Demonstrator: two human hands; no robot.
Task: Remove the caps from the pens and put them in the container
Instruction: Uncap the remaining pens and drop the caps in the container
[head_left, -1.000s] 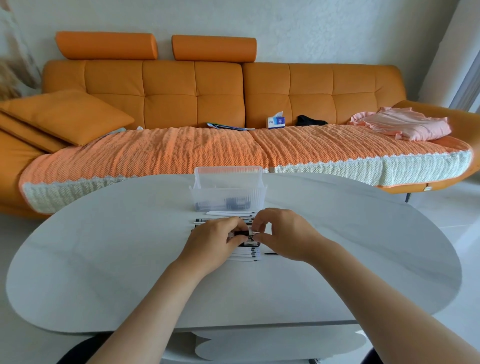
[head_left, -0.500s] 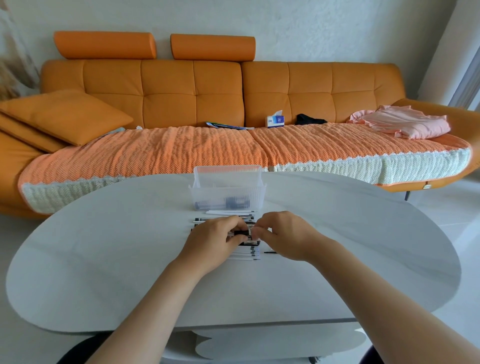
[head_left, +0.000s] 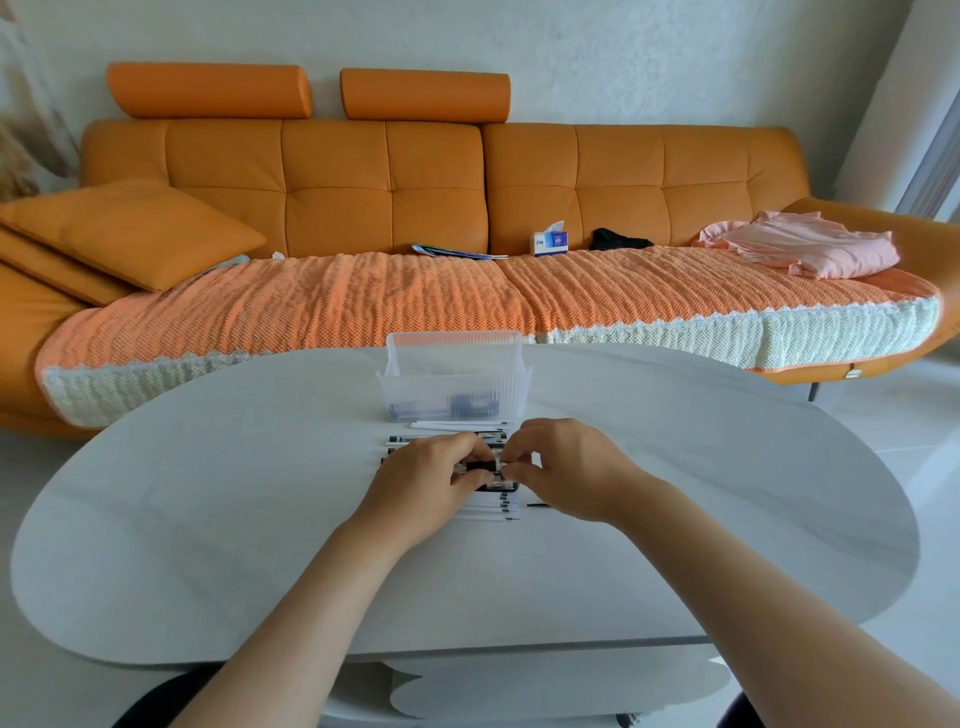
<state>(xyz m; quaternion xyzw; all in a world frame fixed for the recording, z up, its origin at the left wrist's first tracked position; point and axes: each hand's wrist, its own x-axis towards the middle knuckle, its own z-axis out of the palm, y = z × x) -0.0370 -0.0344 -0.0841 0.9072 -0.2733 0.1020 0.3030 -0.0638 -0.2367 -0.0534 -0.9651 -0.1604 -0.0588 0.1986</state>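
Basically nothing has changed over the last second. My left grip (head_left: 426, 480) and right grip (head_left: 571, 470) are still clamped on the same pen (head_left: 480, 466), fingertips nearly touching. They hold it just above the row of pens (head_left: 488, 512) lying on the worktop (head_left: 208, 519). Same pinch, same spot. If anything, the right grip has crept a hair toward the left.

A short black section shows in the gap between my fingertips. I read that as the cap. My fingers cover the joint, so I can't tell which grip has the cap and which has the barrel.

What it means: no separation yet, so this cap is still on. It's either a stiff fit or I'm still setting the pinch.

The container (head_left: 452, 384) is translucent and sits just beyond the row, straight ahead and near both grips. Dark bits (head_left: 467, 405) show through its front wall at the bottom, probably caps already dropped in. So the task is underway, not near done. Plenty of pens are left in the row, though I can't tell how many are still capped.

Next move calls for a straight pull along the pen's axis, then a short reach forward to drop the cap.

Risk: if the cap lets go suddenly, my grips could jump apart and clip the row or nudge the container.
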